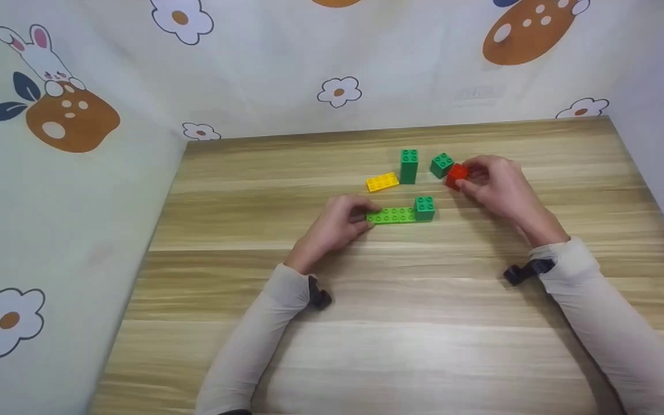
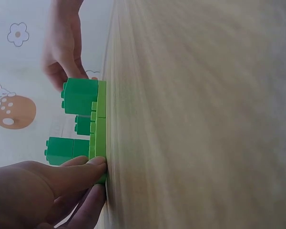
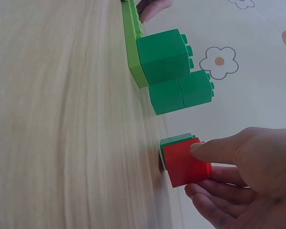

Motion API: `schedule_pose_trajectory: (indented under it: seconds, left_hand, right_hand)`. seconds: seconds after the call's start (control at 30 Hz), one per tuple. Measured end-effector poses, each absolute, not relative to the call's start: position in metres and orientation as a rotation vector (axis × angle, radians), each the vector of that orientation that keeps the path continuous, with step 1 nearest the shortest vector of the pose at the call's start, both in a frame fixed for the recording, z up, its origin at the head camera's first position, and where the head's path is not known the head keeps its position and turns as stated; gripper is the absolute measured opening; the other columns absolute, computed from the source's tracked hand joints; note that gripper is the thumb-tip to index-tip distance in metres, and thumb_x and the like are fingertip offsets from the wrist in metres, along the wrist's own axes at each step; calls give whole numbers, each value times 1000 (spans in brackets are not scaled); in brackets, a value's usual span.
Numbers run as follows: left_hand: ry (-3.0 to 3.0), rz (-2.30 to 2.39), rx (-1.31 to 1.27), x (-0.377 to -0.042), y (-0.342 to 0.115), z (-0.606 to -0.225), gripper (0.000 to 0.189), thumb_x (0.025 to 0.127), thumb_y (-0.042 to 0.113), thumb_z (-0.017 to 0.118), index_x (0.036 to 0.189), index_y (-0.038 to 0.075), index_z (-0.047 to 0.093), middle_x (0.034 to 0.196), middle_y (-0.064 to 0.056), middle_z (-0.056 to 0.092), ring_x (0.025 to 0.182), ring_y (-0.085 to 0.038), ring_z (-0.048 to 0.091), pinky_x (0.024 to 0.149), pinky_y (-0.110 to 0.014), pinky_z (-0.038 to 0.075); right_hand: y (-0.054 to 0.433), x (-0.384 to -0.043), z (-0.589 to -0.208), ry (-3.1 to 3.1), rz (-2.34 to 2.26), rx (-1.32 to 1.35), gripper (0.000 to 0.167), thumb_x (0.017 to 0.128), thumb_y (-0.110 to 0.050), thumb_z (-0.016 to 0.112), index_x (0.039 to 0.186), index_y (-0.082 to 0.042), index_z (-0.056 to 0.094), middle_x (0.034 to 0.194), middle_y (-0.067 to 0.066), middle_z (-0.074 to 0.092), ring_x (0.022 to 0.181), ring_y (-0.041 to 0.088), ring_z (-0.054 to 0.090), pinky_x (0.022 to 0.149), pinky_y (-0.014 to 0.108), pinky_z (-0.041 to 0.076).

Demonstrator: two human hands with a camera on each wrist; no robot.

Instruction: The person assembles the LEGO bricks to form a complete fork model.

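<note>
My left hand [image 1: 340, 222] pinches the left end of a flat light green row of toy building bricks [image 1: 389, 215] lying on the table. A dark green brick [image 1: 424, 208] is stacked on the row's right end. My right hand [image 1: 496, 187] grips a red brick [image 1: 457, 176] between thumb and fingers. Just behind the red brick sits a loose dark green brick [image 1: 441, 165], partly covered by it in the right wrist view. In the left wrist view, thumb and fingers [image 2: 81, 183] close on the light green row's near end.
Beyond the light green row stands a tall dark green stack [image 1: 408, 167] of two bricks. A flat yellow brick [image 1: 382, 182] lies to its left. The wooden table [image 1: 332, 346] meets patterned cloth walls [image 1: 263, 86] at the back and left.
</note>
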State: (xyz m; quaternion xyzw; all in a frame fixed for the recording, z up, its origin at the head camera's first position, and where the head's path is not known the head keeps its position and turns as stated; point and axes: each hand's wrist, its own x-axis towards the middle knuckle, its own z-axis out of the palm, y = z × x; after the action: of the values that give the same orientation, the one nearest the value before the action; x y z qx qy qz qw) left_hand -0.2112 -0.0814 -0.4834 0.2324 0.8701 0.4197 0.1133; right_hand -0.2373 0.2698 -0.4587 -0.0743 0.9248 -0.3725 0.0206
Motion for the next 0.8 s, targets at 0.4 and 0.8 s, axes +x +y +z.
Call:
schedule_pose_trajectory:
  seconds: [0.4,0.8]
  left_hand:
    - [2562,1209,675,-210,-82,-482,34,96,2,80,129,7,77,131,-9,78,128,-20,72,115,-35,56]
    - [2568,1223,678,-210,-81,-483,33,95,1,80,128,7,78,131,-10,78,130,-22,71,116,-34,55]
  right_hand:
    - [259,-233,-453,2878,-1207,-310,38,99,-16,77,132,2,71,125,22,76,111,35,76,99,44,64]
    - [244,-224,-449,2931,-1306,-448,37,99,-14,79,132,1,72,124,19,76,112,35,74,105,54,61]
